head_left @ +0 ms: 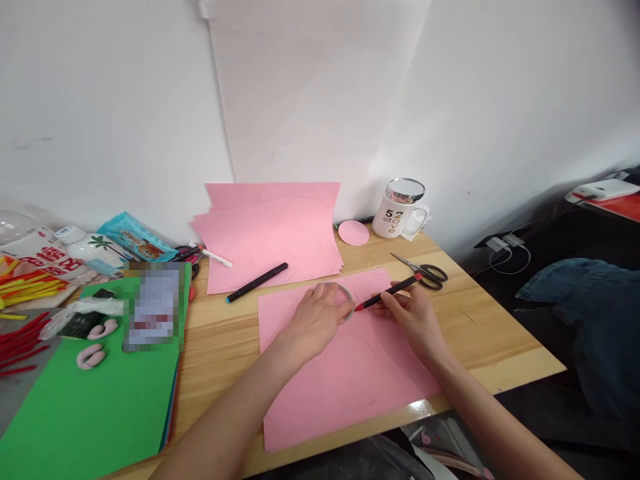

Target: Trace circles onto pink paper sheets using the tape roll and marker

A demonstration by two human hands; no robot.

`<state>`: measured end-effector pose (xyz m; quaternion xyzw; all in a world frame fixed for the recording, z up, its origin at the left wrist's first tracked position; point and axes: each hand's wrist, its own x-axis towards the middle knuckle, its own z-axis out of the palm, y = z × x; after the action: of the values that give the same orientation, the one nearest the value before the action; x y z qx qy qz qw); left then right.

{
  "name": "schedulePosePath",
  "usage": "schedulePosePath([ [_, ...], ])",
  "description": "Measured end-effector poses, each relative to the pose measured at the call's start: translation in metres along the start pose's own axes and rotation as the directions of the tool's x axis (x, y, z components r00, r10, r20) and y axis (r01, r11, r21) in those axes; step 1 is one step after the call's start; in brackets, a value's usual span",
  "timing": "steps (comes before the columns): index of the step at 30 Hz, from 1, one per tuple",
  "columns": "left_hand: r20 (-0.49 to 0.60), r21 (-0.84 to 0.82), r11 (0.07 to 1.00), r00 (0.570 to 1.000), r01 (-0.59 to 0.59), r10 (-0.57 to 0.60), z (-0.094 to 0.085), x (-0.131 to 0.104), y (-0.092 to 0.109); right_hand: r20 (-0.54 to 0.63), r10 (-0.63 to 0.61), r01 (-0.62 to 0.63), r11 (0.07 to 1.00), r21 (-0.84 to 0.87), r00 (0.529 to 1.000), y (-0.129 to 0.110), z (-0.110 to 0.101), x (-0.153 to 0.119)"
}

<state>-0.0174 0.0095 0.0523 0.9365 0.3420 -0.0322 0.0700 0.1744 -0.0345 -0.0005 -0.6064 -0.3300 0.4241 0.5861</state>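
Observation:
A sheet of pink paper (320,400) lies at the table's front edge, with faint circles drawn on it. Near its top, my left hand (320,317) presses its bent fingers onto a round disc with a grey rim (345,291), largely covered by the hand. My right hand (405,310) pinches a black marker pen with red ends (395,291). The pen lies slanted, its red tip at the disc's right edge. Whether the tip touches the paper is hard to tell.
Scissors (425,271) lie right of the paper, below a white mug (397,217). Behind are a pink paper circle (354,233), stacked pink sheets (270,227) and a black marker (257,283). Green paper (115,400) with small items lies left. A wall stands behind.

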Motion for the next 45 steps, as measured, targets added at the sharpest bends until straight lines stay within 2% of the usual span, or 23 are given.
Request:
schedulePosePath([
  [9,-0.027,-0.042,0.999,0.999,-0.032,0.031,0.002,0.000,-0.004,-0.065,-0.060,0.065,0.995,0.078,0.996,-0.011,-0.007,-0.035],
  [11,-0.037,-0.051,0.998,0.999,-0.039,0.037,0.003,0.001,-0.004,-0.047,-0.080,0.082,0.996,0.031,0.996,-0.008,-0.009,-0.038],
  [15,-0.016,-0.058,0.998,1.000,-0.024,0.023,0.001,0.002,-0.003,0.034,-0.169,0.173,0.959,-0.223,0.985,-0.005,-0.010,-0.045],
  [18,0.019,-0.047,0.999,1.000,-0.015,0.016,-0.003,0.003,-0.001,0.085,-0.279,0.291,0.892,-0.345,0.956,-0.004,-0.009,-0.050],
  [25,0.043,-0.076,0.996,0.998,-0.038,0.041,-0.005,0.005,-0.006,0.190,-0.384,0.428,0.805,-0.411,0.904,-0.003,-0.006,-0.054],
  [32,0.099,-0.060,0.995,0.992,-0.077,0.083,-0.006,0.009,-0.013,0.311,-0.504,0.591,0.658,-0.466,0.806,-0.003,-0.004,-0.059],
  [40,0.090,-0.056,0.994,0.991,-0.099,0.104,-0.013,0.010,-0.011,0.417,-0.591,0.712,0.456,-0.534,0.691,-0.004,0.007,-0.082],
  [42,0.112,-0.044,0.995,0.989,-0.089,0.094,-0.015,0.011,-0.010,0.434,-0.595,0.726,0.441,-0.527,0.676,-0.004,0.012,-0.088],
  [45,0.135,-0.051,0.994,0.986,-0.093,0.099,-0.019,0.012,-0.010,0.455,-0.586,0.739,0.474,-0.478,0.670,-0.004,0.021,-0.095],
])
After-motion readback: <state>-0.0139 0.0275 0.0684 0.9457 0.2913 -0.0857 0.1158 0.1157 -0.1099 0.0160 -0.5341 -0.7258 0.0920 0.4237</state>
